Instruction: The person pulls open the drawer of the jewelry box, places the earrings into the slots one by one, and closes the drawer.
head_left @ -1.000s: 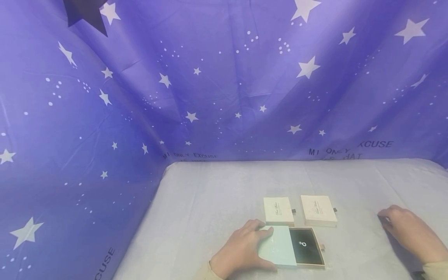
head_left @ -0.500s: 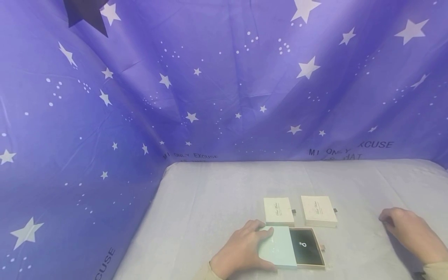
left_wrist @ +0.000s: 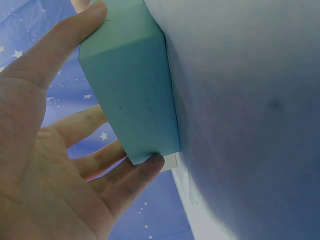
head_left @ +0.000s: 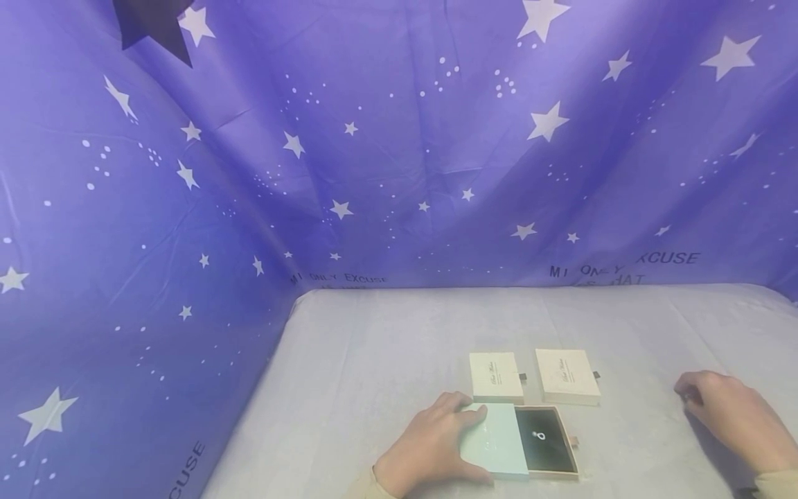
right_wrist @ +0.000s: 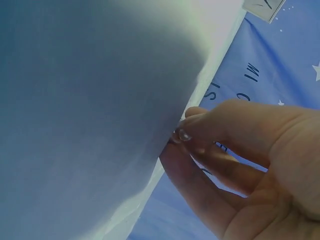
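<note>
A mint-green jewelry box (head_left: 499, 443) lies on the table with its drawer (head_left: 550, 459) slid partly out to the right. On the drawer's black lining sits a small silver piece with a loop (head_left: 539, 436), too small to identify. My left hand (head_left: 430, 443) grips the box's sleeve from the left, thumb on the near side and fingers at the far side. Off to the right, my right hand (head_left: 732, 416) is low near the cloth. Its thumb and fingertips pinch a small shiny bead-like piece (right_wrist: 184, 135), mostly hidden by the fingers.
Two cream boxes with script lettering, a left one (head_left: 495, 378) and a right one (head_left: 566, 375), lie just behind the green box. Dark pull tabs stick out on their right sides. A purple star-patterned curtain (head_left: 405, 159) hangs behind the pale cloth-covered table (head_left: 349, 388).
My right hand has shifted slightly nearer and right, its fingers a little more curled, then stayed there. My left hand and the boxes have not moved.
</note>
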{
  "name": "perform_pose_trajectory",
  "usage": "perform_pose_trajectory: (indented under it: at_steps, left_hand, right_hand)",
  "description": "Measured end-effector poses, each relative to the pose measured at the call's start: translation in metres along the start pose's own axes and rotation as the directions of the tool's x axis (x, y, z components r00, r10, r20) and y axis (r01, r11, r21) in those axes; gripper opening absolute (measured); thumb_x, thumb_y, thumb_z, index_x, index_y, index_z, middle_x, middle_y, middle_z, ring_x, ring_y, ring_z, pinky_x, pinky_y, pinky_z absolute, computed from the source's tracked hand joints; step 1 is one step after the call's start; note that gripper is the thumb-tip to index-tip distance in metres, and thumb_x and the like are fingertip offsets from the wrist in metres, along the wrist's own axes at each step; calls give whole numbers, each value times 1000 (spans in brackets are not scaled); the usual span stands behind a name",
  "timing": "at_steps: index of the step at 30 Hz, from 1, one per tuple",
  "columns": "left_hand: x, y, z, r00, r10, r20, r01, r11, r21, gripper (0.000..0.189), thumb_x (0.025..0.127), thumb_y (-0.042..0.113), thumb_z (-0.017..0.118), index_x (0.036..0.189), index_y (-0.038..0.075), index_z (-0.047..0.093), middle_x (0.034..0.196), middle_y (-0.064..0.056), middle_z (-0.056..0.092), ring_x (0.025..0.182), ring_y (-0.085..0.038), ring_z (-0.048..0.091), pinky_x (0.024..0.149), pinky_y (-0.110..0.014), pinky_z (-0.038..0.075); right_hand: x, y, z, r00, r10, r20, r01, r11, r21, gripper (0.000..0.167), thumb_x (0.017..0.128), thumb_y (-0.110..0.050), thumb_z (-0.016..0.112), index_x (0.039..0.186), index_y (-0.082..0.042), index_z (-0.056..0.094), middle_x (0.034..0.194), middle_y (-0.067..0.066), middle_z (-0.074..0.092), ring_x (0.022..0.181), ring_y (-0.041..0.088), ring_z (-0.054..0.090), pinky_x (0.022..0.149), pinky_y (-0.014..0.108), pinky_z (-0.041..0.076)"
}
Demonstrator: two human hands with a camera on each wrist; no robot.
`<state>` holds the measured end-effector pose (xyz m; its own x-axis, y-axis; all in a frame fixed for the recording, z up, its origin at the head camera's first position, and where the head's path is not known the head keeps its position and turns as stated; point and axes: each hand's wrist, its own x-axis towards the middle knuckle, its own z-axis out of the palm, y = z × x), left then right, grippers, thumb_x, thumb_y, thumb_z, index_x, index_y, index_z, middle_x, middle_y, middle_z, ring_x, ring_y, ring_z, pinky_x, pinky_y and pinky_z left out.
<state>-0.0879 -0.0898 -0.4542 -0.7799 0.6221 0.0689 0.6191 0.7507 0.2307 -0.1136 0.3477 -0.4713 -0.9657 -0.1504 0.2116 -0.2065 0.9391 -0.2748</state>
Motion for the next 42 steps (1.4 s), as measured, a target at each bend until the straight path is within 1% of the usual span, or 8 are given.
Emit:
perform_pose_trajectory:
  at_steps: [4, 10, 17, 20, 28, 33, 37, 42]
  left_hand:
    - [0, -1, 1, 1000, 0, -2, 0, 1000, -1, 90, 66, 70, 78, 141, 25, 57, 135, 2, 55, 124, -10, 50, 84, -26, 54]
    - [1, -1, 1, 1000, 0, -4, 0, 1000, 2, 89, 66, 70, 77, 141, 25, 57, 135, 1, 55, 124, -11, 50, 85, -26, 54]
    - [0, -1, 0, 1000, -1, -6, 1, 1000, -5, 89, 67, 69, 78, 141, 25, 57, 134, 2, 55, 123, -10, 50, 85, -25, 53]
    - [0, -1, 1, 1000, 6, -14, -6, 1000, -2, 89, 67, 69, 78, 141, 24, 57, 133, 2, 55, 122, -9, 50, 85, -24, 53]
    - [0, -2, 2, 1000, 17, -25, -16, 1000, 4, 88, 67, 68, 78, 141, 24, 57, 132, 2, 55, 122, -9, 49, 85, -22, 53]
    - [0, -1, 2, 1000, 12, -18, -12, 1000, 3, 88, 67, 69, 78, 141, 24, 57, 132, 2, 55, 121, -9, 50, 84, -22, 52]
    - [-1, -1, 2, 1000, 12, -20, -12, 1000, 6, 88, 67, 69, 78, 140, 25, 58, 132, 2, 55, 121, -9, 50, 83, -23, 53]
    - [0, -1, 1, 1000, 12, -22, -12, 1000, 7, 88, 67, 69, 78, 140, 24, 58, 132, 2, 55, 121, -9, 50, 83, -23, 53]
  right_hand:
    - [1, -3, -3, 999, 23, 31, -24, 1000, 10, 15, 68, 8, 72, 83, 6, 68, 81, 26, 67, 77, 50, 63, 72, 64, 49]
    - [2, -8, -5, 999, 40, 28, -41, 998, 37, 14, 71, 7, 70, 85, 6, 67, 80, 24, 67, 77, 50, 63, 71, 65, 48]
    - [1, -14, -1, 994, -8, -107, 12, 999, 34, 13, 71, 7, 73, 83, 7, 69, 84, 29, 68, 80, 54, 62, 72, 66, 47]
    - [2, -19, -1, 990, -30, -139, 36, 998, 45, 14, 70, 8, 74, 83, 7, 69, 85, 30, 67, 82, 55, 62, 73, 66, 47]
    - [1, -37, -2, 989, -34, -141, 44, 997, 67, 13, 74, 4, 75, 85, 6, 70, 87, 27, 69, 83, 51, 64, 75, 64, 47]
    - [0, -47, -2, 993, -26, -111, 34, 997, 70, 12, 77, 1, 74, 88, 4, 72, 91, 26, 70, 86, 51, 65, 77, 64, 48]
    - [-2, -55, -1, 995, -31, -99, 40, 996, 83, 13, 77, 1, 74, 89, 5, 71, 92, 27, 70, 87, 51, 64, 79, 65, 47]
    - [-3, -66, 2, 989, -68, -128, 79, 993, 87, 14, 72, 4, 76, 86, 3, 72, 87, 22, 71, 83, 46, 67, 78, 62, 50]
